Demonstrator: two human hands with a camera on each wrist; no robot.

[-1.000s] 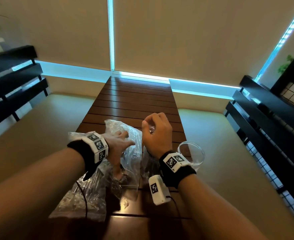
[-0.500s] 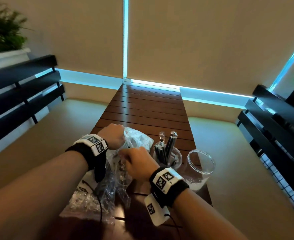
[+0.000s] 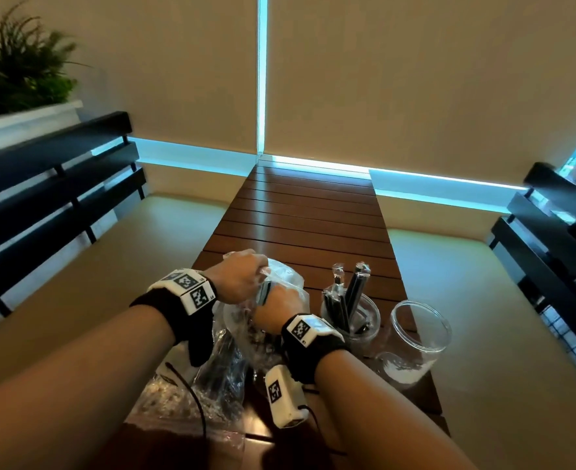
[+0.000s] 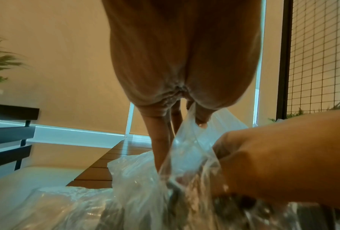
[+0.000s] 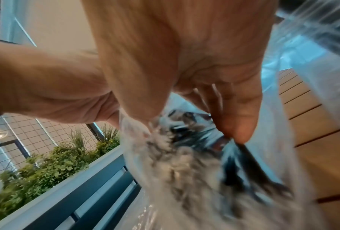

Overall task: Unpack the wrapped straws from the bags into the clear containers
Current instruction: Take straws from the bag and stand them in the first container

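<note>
A clear plastic bag [image 3: 285, 278] of black wrapped straws [image 5: 244, 165] stands on the slatted wooden table [image 3: 307, 212]. My left hand [image 3: 261, 271] pinches the bag's upper edge [image 4: 192, 118] and holds its mouth up. My right hand [image 3: 266, 300] reaches into the mouth, thumb [image 5: 238, 123] and fingers closed on dark straws, one of which shows between my hands [image 3: 264, 292]. To the right, a clear container [image 3: 351, 320] holds several black wrapped straws upright. A second clear container [image 3: 418, 334] beside it has no straws.
Another crumpled clear bag [image 3: 185, 398] lies at the near left of the table. Cushioned benches with black slatted backs [image 3: 52, 198] flank the table on both sides. A planter [image 3: 15, 83] sits behind the left bench. The far half of the table is bare wood.
My right hand came down and left from above the containers into the bag's mouth. My left hand shifted up to the bag's top edge. The head view swung right.
</note>
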